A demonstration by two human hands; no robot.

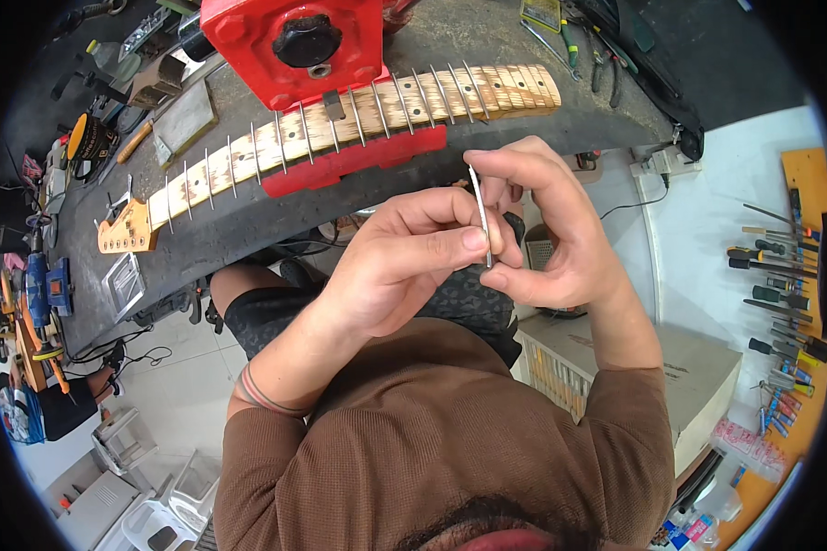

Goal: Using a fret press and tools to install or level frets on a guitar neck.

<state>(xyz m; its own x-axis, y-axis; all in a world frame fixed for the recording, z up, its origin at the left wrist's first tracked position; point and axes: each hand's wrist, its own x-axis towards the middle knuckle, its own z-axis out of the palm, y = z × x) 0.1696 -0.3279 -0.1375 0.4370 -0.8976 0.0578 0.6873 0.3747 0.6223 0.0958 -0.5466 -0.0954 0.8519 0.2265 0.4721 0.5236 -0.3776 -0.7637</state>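
Strip (pixel 477 199) of slim silvery metal

The red machine (pixel 239 55) is cut off above, the brown shirt (pixel 413 413) below. The left hand (pixel 390 257) hides part of the dark shorts (pixel 471 305), and the guitar neck (pixel 268 147) part of the red support (pixel 358 163). Little items (pixel 696 530) at lower right are too small to identify.

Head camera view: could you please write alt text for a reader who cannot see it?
A person's bare left hand pinches a thin silver metal strip, while the right hand spans it from end to end. Beyond, a pale wooden guitar neck crossed by similar strips lies beneath a bright red metal machine on a dark grey workbench.
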